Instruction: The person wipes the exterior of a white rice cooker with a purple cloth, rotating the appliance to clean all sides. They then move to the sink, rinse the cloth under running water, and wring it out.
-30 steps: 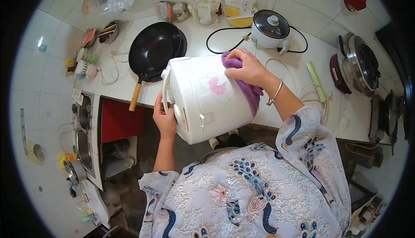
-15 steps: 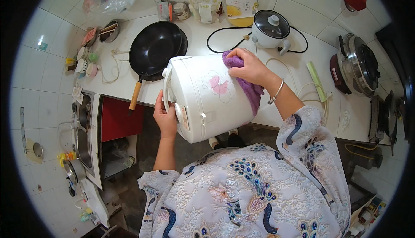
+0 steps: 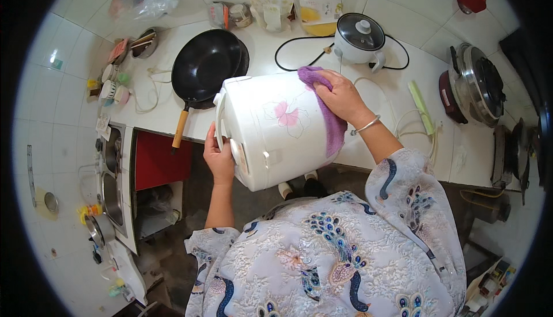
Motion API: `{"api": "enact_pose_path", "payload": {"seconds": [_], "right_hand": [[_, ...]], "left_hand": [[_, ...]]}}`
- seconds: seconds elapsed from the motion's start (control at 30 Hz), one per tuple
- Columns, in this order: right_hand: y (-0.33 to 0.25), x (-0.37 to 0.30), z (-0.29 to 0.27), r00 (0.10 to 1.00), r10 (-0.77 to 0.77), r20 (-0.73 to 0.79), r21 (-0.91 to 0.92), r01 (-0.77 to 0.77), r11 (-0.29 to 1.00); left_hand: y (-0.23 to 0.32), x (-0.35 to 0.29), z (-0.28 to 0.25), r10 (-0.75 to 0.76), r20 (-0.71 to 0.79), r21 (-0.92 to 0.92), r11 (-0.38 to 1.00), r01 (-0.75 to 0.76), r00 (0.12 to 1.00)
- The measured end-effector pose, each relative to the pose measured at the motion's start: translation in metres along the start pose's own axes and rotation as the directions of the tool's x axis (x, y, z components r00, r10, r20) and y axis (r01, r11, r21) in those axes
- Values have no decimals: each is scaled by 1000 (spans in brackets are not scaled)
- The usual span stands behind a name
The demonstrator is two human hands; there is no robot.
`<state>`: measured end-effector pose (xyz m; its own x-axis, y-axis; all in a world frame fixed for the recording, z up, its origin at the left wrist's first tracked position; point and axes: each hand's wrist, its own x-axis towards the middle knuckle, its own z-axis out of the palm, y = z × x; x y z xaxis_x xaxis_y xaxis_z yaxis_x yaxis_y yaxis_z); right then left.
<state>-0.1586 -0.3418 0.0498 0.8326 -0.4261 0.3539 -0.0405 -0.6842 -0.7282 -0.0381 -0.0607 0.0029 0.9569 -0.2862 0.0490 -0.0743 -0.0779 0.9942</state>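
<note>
A white rice cooker [image 3: 271,138] with a pink flower on its side lies tipped over in front of me, its lid end to the left. My left hand [image 3: 220,158] grips it at the lid end, by the carrying handle [image 3: 221,118]; some fingers are hidden behind it. Over the bottom end on the right hangs a purple cloth [image 3: 330,122]. My right hand [image 3: 344,95] holds this cloth against the cooker's side, the fingertips partly hidden in its folds. The cooker overlaps the counter's front edge.
Behind the cooker sit a black wok [image 3: 207,63] with a wooden handle and a small white electric pot [image 3: 360,39] with a black cord. A green stalk-like vegetable [image 3: 421,108] lies to the right. Sinks [image 3: 110,196] are at left, stacked steamer pots [image 3: 481,86] at far right.
My right hand has shifted slightly right and down with the cloth, its fingers now flatter over it. The cooker has turned a little, its flower moving left.
</note>
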Motion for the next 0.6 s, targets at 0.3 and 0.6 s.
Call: {"api": "enact_pose_path", "payload": {"seconds": [0.3,0.6], "right_hand": [[-35,-8,8,992,-121,-20,201,123,972],[-80,25,41,947,-320,-28,205,318,926]], "left_hand": [[-7,-3,-2,25,10,11,1000,-25,1000],[-6,7,-4,77,129,22,997,-80,989]]}}
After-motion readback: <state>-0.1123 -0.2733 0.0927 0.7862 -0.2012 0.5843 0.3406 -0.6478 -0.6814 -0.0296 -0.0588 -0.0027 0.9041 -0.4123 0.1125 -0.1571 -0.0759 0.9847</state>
